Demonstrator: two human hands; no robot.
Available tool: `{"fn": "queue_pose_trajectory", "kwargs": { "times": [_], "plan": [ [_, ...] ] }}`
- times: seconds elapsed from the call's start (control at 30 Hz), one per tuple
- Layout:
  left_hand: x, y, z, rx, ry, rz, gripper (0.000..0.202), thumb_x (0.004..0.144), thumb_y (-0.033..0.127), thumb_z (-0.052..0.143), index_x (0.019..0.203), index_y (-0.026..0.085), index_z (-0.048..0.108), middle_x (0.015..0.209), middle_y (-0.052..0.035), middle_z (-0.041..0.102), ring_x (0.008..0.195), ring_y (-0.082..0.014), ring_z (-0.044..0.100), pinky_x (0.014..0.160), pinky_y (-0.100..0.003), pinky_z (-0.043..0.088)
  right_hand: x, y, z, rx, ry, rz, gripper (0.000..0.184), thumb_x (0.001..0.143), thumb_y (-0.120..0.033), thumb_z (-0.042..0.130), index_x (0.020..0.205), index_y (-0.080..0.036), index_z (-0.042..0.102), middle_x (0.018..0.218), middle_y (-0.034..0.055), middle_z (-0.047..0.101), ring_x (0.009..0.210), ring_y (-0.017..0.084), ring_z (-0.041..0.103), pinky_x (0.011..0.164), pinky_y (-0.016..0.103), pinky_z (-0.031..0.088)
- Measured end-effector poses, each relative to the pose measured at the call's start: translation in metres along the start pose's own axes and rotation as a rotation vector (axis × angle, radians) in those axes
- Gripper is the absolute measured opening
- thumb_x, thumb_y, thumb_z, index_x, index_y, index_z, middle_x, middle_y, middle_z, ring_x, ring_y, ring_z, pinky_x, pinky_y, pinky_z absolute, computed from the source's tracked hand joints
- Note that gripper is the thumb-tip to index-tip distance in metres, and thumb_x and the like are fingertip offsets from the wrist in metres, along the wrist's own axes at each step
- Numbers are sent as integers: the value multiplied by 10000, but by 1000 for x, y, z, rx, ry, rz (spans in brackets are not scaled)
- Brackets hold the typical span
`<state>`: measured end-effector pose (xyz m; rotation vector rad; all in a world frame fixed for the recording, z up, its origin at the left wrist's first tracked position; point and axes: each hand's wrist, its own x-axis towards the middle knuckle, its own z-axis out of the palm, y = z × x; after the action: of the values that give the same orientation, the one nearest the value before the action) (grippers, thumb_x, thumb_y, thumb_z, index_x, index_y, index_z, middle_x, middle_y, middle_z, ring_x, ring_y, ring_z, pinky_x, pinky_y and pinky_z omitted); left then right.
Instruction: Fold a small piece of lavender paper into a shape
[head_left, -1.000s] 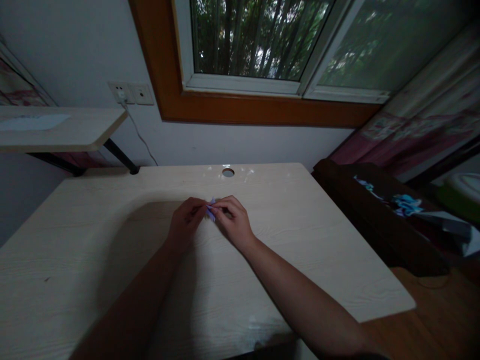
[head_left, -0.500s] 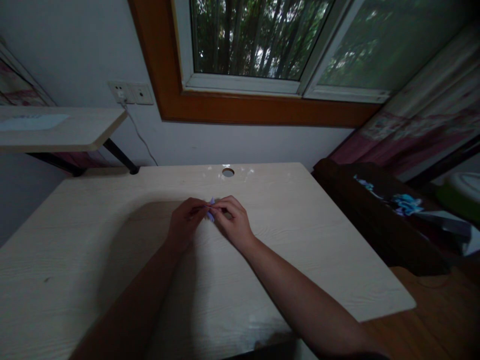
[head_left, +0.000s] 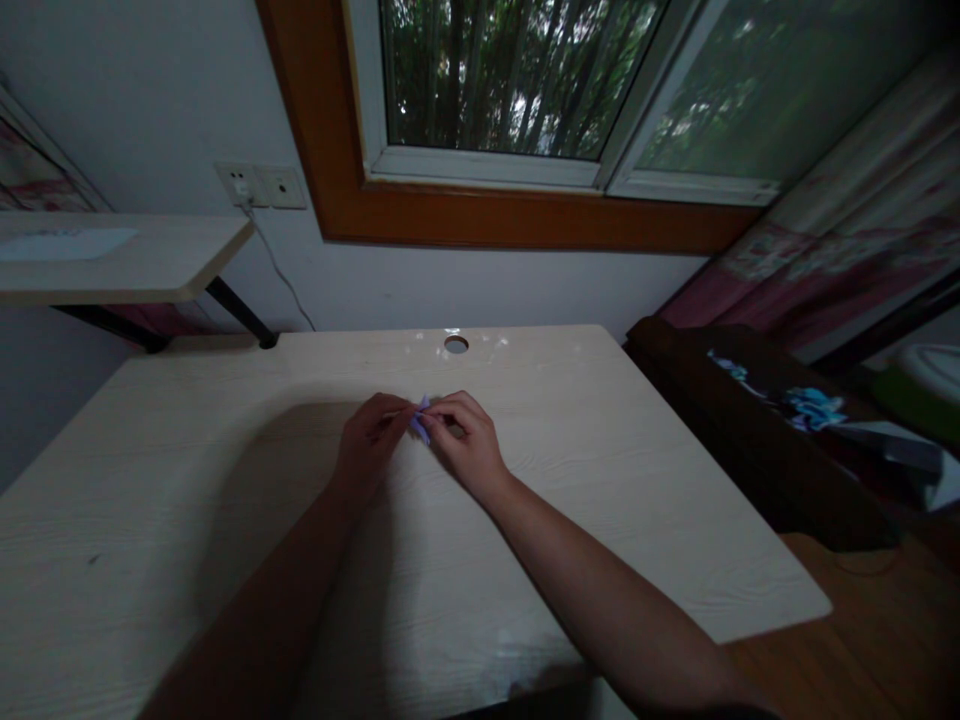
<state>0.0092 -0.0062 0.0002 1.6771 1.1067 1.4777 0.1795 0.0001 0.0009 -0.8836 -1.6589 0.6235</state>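
1. Room: a pale wall [head_left: 480,282] has a white-framed, sliding glass window [head_left: 517,80].
2. Surface: a wide, light, wood-grained desk [head_left: 600,545], with one round hole [head_left: 456,345] near the far edge.
3. My bare left hand [head_left: 373,435] and bare right hand [head_left: 470,440] meet over it, fingers closed, pinching.
4. Between the fingertips is a small, thin, light-purple piece [head_left: 421,430], perhaps paper; slightly more shows than half a second ago, so I judge I am adjusting it, not releasing.

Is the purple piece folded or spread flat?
The purple piece looks folded: narrow tips show between left hand and right hand; fingers partly cover it.
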Motion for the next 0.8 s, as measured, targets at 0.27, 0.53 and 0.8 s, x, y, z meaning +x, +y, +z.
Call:
{"fn": "queue_pose_trajectory", "kwargs": {
  "times": [0.27,0.53,0.8],
  "plan": [
    [4,-3,2,-36,-2,105,144,834,295,720,967,240,725,1100,-77,589,1025,-197,617,807,-325,603,0,1,0,-2,-8,0,66,894,-238,657,932,-240,710,867,37,641,819,168,615,745,315,503],
    [5,-9,2,-45,2,104,70,845,249,707,910,224,715,1034,-60,618,982,-173,618,832,-309,575,0,1,0,19,-37,29,113,882,-244,657,988,-241,696,888,36,642,788,154,621,731,296,526],
    [4,-12,3,-116,48,68,93,830,241,719,914,211,693,1079,-58,593,981,-156,620,833,-292,565,-3,6,4,74,-29,115,146,868,-230,646,1011,-221,672,914,47,668,776,154,641,742,296,551]
  ]
}}
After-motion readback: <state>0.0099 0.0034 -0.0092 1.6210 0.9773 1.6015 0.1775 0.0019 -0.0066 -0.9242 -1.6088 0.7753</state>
